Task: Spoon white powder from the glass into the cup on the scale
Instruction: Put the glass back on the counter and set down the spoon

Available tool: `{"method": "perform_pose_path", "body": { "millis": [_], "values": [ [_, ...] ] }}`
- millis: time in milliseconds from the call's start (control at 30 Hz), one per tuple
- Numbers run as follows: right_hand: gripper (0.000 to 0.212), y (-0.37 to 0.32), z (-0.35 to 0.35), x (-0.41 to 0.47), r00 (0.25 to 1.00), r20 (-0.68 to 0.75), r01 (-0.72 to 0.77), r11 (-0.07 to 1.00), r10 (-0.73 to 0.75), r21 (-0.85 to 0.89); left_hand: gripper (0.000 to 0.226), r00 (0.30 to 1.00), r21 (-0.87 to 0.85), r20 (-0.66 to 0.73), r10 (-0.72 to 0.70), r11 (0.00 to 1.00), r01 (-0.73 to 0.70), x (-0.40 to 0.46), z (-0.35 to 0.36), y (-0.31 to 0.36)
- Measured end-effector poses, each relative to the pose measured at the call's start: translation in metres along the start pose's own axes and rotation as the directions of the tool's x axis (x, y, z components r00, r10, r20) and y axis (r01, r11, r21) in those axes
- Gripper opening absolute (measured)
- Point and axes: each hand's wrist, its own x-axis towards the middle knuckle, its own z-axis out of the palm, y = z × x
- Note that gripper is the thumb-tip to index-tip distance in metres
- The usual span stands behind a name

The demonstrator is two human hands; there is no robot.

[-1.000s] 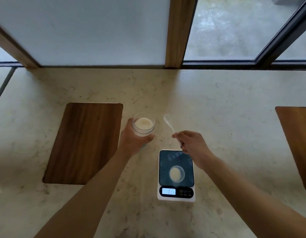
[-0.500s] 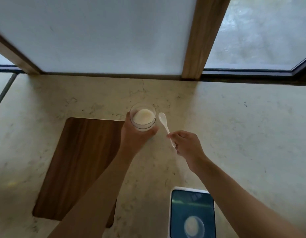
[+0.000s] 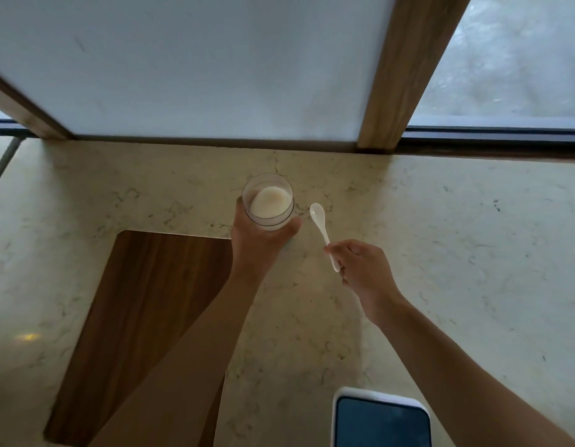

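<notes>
Both hands are busy: my left hand [image 3: 260, 240] wraps round the glass [image 3: 267, 201] and my right hand [image 3: 360, 269] pinches the handle of the spoon [image 3: 321, 227].

I hold the glass of white powder [image 3: 268, 202] just off the far corner of the wooden board [image 3: 144, 314] on the tabletop [image 3: 473, 253], and the spoon's empty bowl hovers just beside the rim, to its right. To scoop well, I judge I should tip the glass a little toward the spoon, dip the bowl in shallow, take a level load and carry it flat. Only a corner of the scale [image 3: 381, 417] shows at the bottom edge, well apart from the glass; the cup on it is out of view, so the carry will be long. No brand, label or writing can be read anywhere.
</notes>
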Motion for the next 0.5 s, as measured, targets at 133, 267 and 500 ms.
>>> {"method": "perform_pose_path", "body": {
  "millis": [133, 267, 500],
  "values": [
    [0.016, 0.002, -0.002, 0.005, 1.000, -0.005, 0.010, 1.000, -0.010, -0.016, 0.084, 1.000, 0.007, 0.006, 0.001, 1.000, -0.001, 0.002, 0.002, -0.003],
    [0.023, 0.004, -0.003, 0.005, 1.000, -0.022, 0.002, 1.000, -0.003, -0.011, 0.087, 1.000, -0.014, -0.005, -0.013, 1.000, 0.012, 0.001, 0.000, -0.007],
    [0.018, 0.003, -0.012, -0.006, 1.000, -0.009, 0.009, 1.000, -0.008, 0.021, 0.091, 1.000, 0.004, 0.027, 0.004, 1.000, -0.004, 0.000, -0.002, -0.007]
  ]
}}
